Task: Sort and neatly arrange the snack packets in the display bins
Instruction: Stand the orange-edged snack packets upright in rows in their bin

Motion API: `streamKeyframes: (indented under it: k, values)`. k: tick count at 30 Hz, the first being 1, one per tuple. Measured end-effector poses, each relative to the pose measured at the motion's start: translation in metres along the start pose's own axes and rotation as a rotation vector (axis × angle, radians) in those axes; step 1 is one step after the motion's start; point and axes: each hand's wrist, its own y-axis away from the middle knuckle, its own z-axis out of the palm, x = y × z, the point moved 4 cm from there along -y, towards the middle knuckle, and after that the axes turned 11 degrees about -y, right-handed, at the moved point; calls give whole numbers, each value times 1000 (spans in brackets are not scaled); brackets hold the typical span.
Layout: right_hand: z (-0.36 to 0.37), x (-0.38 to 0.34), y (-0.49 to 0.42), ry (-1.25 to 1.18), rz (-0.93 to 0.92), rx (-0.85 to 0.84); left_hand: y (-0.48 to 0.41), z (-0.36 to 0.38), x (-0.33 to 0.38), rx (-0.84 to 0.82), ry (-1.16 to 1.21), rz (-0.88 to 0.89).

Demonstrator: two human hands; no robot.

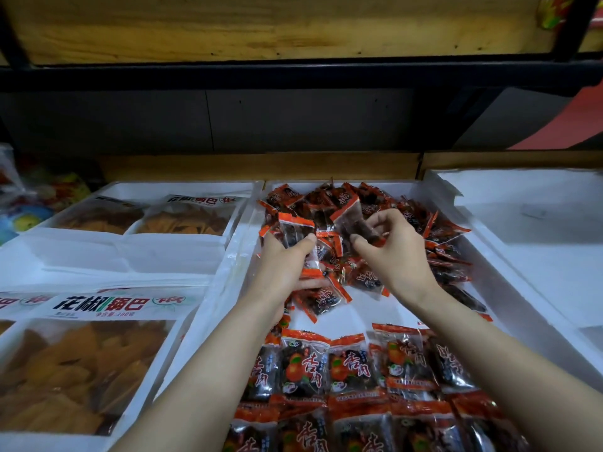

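Rowed packets (pixel 352 367) fill bin (pixel 375 309) front; left hand (pixel 287 265) grips gathered stack (pixel 297 230), right hand (pixel 396 256) pinches one packet (pixel 350 220) above loose pile (pixel 452 254), likely adding it to stack.

Wooden shelf (pixel 261 166), three white foam bins side by side on it, left bin (pixel 169 252), middle bin (pixel 368 309), right bin (pixel 538 256), walls touching

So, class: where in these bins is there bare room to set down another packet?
Free: the white strip in the middle bin between the heap and the rows; the visible right bin. Crowded: the heap itself and the tightly packed rows.
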Motion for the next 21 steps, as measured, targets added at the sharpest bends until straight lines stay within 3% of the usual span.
streamKeyframes:
  k: [4, 7, 12, 16, 21]
  values:
    - [10, -7, 13, 165, -131, -83, 6, 14, -7, -126, -65, -18]
    - [20, -10, 22, 288, -194, -174, 7, 13, -9, -114, -62, -26]
    - [20, -10, 21, 6, -53, -327, 8, 12, -4, -129, -18, 10]
    - [16, -7, 18, -112, -24, -304, 11, 14, 0, -180, 58, 41]
    - [14, 0, 15, -172, 65, -267, 12, 11, 1, -203, 168, -43]
